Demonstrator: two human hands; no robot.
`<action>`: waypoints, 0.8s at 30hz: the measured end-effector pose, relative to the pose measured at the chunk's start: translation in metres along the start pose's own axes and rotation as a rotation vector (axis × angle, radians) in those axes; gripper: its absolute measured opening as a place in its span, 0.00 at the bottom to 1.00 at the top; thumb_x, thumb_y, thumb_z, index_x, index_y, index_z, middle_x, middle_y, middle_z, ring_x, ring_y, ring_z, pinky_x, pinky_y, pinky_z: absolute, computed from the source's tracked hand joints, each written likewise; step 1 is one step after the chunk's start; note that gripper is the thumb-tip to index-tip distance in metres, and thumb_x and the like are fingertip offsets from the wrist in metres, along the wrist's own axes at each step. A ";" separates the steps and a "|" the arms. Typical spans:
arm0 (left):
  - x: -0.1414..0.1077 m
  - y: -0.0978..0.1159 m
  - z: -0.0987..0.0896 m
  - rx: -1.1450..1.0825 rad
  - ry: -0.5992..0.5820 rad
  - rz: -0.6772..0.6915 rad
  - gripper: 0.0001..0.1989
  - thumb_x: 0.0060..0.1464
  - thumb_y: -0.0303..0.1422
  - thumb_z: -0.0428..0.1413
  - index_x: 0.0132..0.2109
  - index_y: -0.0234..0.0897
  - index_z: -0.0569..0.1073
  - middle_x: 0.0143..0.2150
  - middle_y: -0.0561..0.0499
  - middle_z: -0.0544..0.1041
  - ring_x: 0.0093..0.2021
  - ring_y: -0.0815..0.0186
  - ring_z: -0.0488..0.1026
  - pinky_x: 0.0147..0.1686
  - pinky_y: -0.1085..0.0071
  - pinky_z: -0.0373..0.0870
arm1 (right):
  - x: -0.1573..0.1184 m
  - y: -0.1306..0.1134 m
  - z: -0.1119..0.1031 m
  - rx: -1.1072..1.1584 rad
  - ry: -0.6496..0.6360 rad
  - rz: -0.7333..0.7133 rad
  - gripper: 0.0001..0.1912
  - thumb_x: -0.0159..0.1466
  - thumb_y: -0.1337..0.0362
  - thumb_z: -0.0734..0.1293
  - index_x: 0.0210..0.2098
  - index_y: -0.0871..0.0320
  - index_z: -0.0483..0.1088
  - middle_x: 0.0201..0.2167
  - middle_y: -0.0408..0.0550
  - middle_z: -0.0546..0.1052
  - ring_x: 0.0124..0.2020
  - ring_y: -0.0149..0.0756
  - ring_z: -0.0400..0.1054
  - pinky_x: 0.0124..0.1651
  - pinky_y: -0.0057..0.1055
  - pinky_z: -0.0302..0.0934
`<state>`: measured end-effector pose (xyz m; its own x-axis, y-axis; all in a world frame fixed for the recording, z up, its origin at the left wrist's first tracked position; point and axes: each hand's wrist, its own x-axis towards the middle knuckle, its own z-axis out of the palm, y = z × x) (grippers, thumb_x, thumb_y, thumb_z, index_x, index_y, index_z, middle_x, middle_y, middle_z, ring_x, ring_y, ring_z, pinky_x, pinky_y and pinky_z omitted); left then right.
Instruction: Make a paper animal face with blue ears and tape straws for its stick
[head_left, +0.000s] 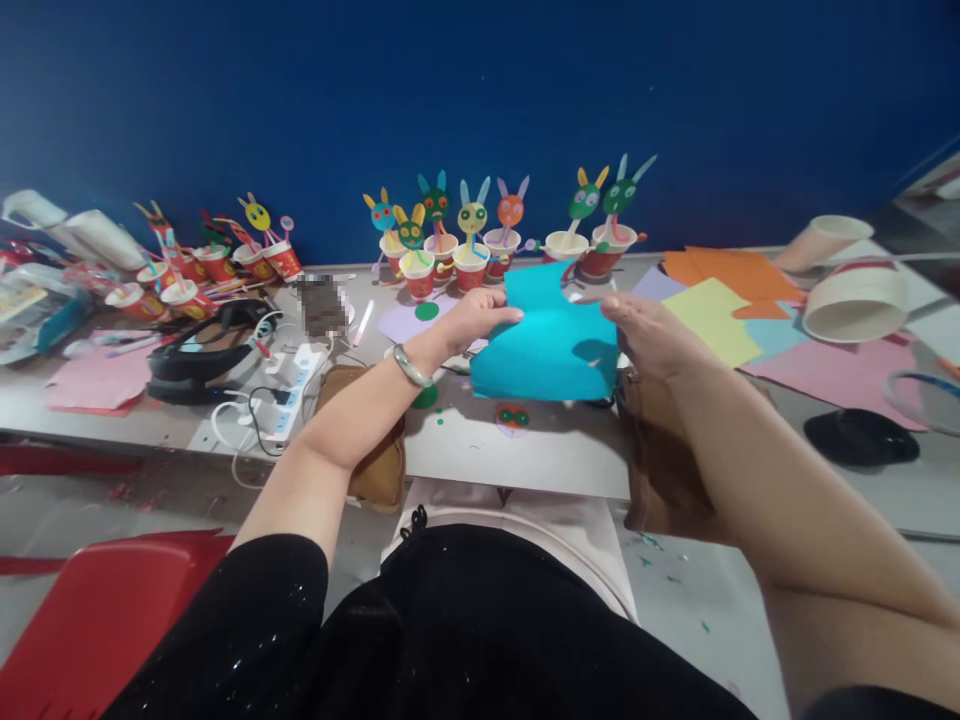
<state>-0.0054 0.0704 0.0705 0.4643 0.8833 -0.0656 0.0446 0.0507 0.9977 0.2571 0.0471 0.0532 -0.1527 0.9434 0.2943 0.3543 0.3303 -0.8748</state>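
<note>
A bright blue sheet of paper (pixel 544 350) is held up above the table between my two hands, with a curved cut-out in its top edge. My left hand (pixel 484 318) pinches its left edge between thumb and fingers. On the opposite edge, my right hand (pixel 637 325) grips the sheet the same way. Below the paper lies a small round paper face (pixel 513 418) with green eyes on the white table (pixel 480 460). Green paper circles, one of them on a lilac sheet (pixel 397 322), lie left of the blue paper.
Paper cups with rabbit-faced figures (pixel 472 260) line the blue wall. Left are a power strip (pixel 296 385), a black headset (pixel 199 350) and more cups. On the right are coloured sheets (pixel 712 315), large paper cups (pixel 859 300), a black mouse (pixel 861 436) and a tape roll (pixel 922 400).
</note>
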 end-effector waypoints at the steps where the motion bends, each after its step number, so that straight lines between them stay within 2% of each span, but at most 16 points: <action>1: 0.000 0.000 0.000 0.006 -0.043 -0.002 0.18 0.56 0.25 0.65 0.24 0.37 0.64 0.19 0.62 0.62 0.22 0.77 0.55 0.25 0.76 0.52 | 0.005 -0.004 0.003 0.008 -0.025 0.017 0.35 0.56 0.28 0.75 0.34 0.56 0.80 0.28 0.48 0.80 0.30 0.36 0.68 0.30 0.32 0.63; 4: -0.001 -0.002 0.002 0.004 -0.131 0.004 0.10 0.53 0.24 0.65 0.27 0.33 0.72 0.25 0.57 0.73 0.28 0.75 0.67 0.32 0.77 0.64 | 0.013 -0.017 0.017 0.060 -0.091 0.118 0.28 0.52 0.38 0.82 0.31 0.56 0.79 0.24 0.44 0.77 0.26 0.33 0.66 0.29 0.31 0.63; 7: -0.004 -0.003 0.003 -0.053 -0.136 -0.056 0.06 0.57 0.28 0.65 0.33 0.33 0.78 0.32 0.53 0.82 0.35 0.71 0.76 0.41 0.75 0.72 | 0.015 -0.026 0.030 0.117 -0.093 0.130 0.25 0.50 0.43 0.83 0.27 0.56 0.76 0.17 0.37 0.70 0.20 0.27 0.58 0.23 0.27 0.56; 9: -0.007 -0.003 0.002 -0.097 -0.117 -0.117 0.08 0.59 0.33 0.67 0.35 0.33 0.78 0.33 0.52 0.83 0.36 0.69 0.77 0.42 0.73 0.74 | 0.015 -0.025 0.035 0.130 -0.095 0.102 0.24 0.50 0.45 0.84 0.26 0.55 0.75 0.17 0.37 0.70 0.19 0.27 0.58 0.21 0.27 0.54; 12: -0.008 -0.004 0.000 -0.142 -0.104 -0.182 0.10 0.62 0.32 0.67 0.34 0.33 0.77 0.29 0.53 0.80 0.32 0.70 0.76 0.40 0.74 0.74 | 0.014 -0.014 0.038 0.135 -0.140 0.084 0.22 0.52 0.44 0.83 0.27 0.55 0.78 0.22 0.40 0.77 0.23 0.32 0.67 0.24 0.29 0.62; 15: -0.006 -0.006 0.000 -0.188 -0.067 -0.237 0.09 0.65 0.26 0.62 0.33 0.32 0.78 0.28 0.54 0.79 0.30 0.71 0.74 0.40 0.74 0.74 | 0.012 0.001 0.041 0.131 -0.096 0.002 0.20 0.56 0.42 0.81 0.32 0.52 0.83 0.31 0.45 0.85 0.31 0.41 0.77 0.32 0.38 0.73; 18: -0.004 -0.009 0.000 -0.231 -0.037 -0.298 0.06 0.65 0.24 0.61 0.37 0.32 0.81 0.31 0.52 0.83 0.34 0.69 0.77 0.43 0.72 0.75 | 0.007 0.013 0.044 0.046 -0.068 -0.119 0.14 0.64 0.44 0.76 0.37 0.46 0.86 0.38 0.46 0.87 0.40 0.48 0.82 0.44 0.46 0.78; 20: -0.003 -0.012 0.001 -0.230 -0.055 -0.333 0.04 0.64 0.27 0.64 0.40 0.32 0.83 0.33 0.51 0.84 0.37 0.66 0.79 0.45 0.70 0.75 | 0.002 0.018 0.045 -0.041 -0.084 -0.228 0.11 0.69 0.47 0.73 0.41 0.42 0.86 0.41 0.47 0.88 0.42 0.49 0.83 0.46 0.47 0.79; 22: -0.001 -0.014 0.000 -0.236 -0.075 -0.346 0.05 0.64 0.30 0.64 0.40 0.33 0.82 0.34 0.50 0.85 0.37 0.65 0.79 0.46 0.68 0.76 | -0.002 0.020 0.043 -0.133 -0.085 -0.353 0.11 0.72 0.52 0.69 0.45 0.42 0.86 0.43 0.47 0.88 0.43 0.48 0.83 0.47 0.45 0.79; 24: 0.000 -0.016 0.000 -0.269 -0.067 -0.336 0.07 0.66 0.28 0.61 0.37 0.33 0.81 0.35 0.50 0.84 0.37 0.67 0.77 0.45 0.69 0.75 | -0.006 0.023 0.041 -0.226 -0.076 -0.423 0.12 0.74 0.55 0.68 0.47 0.44 0.86 0.44 0.48 0.88 0.44 0.46 0.83 0.47 0.43 0.79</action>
<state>-0.0063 0.0700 0.0543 0.5202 0.7653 -0.3790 -0.0254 0.4574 0.8889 0.2281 0.0475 0.0156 -0.3903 0.7227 0.5704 0.4366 0.6907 -0.5765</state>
